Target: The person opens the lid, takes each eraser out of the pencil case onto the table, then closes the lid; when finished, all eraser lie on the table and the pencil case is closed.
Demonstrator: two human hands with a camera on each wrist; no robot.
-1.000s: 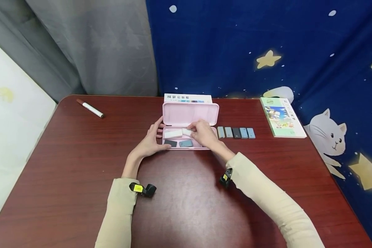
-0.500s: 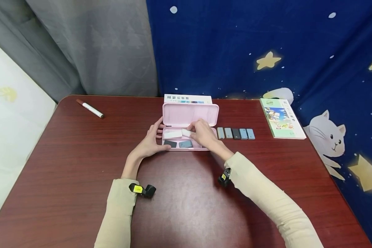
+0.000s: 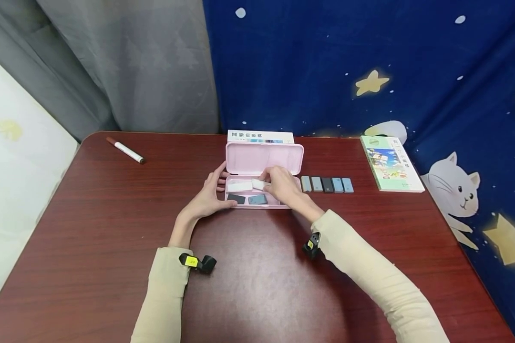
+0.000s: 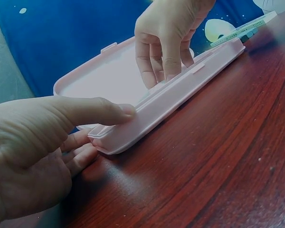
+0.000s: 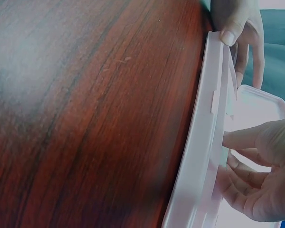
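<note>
And the R hand (image 3: 282,186) pinches the small white block (image 3: 258,184) inside the pink case (image 3: 262,159), L hand (image 3: 206,194) spread wide, gripping its left end, prob. part-way thru w/ 3 other blocks (image 3: 257,199) in, 5 blocks (image 3: 327,185) just right of it.

Front: a hand can pass over the tabletop (image 3: 257,276) between the sleeves (image 3: 164,290).
Back: raised lid (image 3: 263,159) of the pink case (image 3: 257,206) blocks, white book (image 3: 259,135) behind.
Left end: left hand (image 3: 205,196) grips the case.
Right end: right hand (image 3: 284,186) over it, blocks (image 3: 327,185) just beside.
Far right: room between blocks and green book (image 3: 390,164).
</note>
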